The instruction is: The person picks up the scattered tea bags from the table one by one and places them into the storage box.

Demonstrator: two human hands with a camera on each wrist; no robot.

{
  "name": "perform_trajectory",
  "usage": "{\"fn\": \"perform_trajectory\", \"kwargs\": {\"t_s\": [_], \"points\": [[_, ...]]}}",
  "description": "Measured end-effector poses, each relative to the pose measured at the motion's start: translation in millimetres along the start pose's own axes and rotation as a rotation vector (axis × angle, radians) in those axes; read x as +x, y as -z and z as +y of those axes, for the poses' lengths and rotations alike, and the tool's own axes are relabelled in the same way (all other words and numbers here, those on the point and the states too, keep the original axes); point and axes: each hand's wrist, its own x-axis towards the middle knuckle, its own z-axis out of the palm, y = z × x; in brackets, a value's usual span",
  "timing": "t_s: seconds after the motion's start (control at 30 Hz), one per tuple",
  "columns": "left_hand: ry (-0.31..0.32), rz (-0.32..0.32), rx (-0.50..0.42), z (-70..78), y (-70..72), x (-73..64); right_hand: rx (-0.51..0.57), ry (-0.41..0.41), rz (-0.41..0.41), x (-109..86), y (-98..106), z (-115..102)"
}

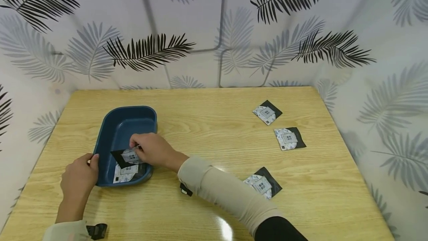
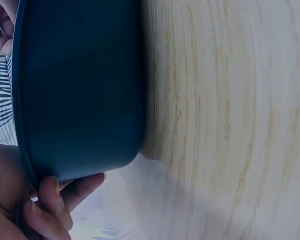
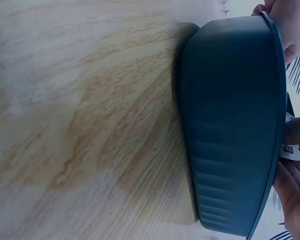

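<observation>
A dark blue plastic basin [image 1: 125,111] stands at the left of the wooden table. My left hand [image 1: 79,176] grips its left rim, thumb on the rim; the left wrist view shows the fingers [image 2: 52,200] against the basin's outer wall. Over the basin, my right hand [image 1: 157,151] pinches a small black-and-white sachet [image 1: 130,156]. Another such sachet [image 1: 124,174] lies on the basin floor below it, partly covered. In the right wrist view the right hand [image 3: 296,175] is at the rim, with a bit of the held sachet [image 3: 290,151] showing.
Three more sachets lie on the right of the table: one at the back [image 1: 267,112], one in the middle [image 1: 289,138] and one nearer [image 1: 263,183], partly behind the right sleeve. A leaf-patterned cloth [image 1: 187,62] hangs along the table's far edge.
</observation>
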Motion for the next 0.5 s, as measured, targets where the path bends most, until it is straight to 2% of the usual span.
{"fn": "perform_trajectory", "kwargs": {"t_s": [0.2, 0.5], "points": [[-0.011, -0.010, 0.003, -2.5, 0.5, -0.7, -0.023, -0.009, -0.003, -0.7, -4.7, 3.0], [0.000, 0.000, 0.000, -2.2, 0.2, 0.0, -0.179, -0.052, -0.022, -1.3, -7.6, 5.9]]}}
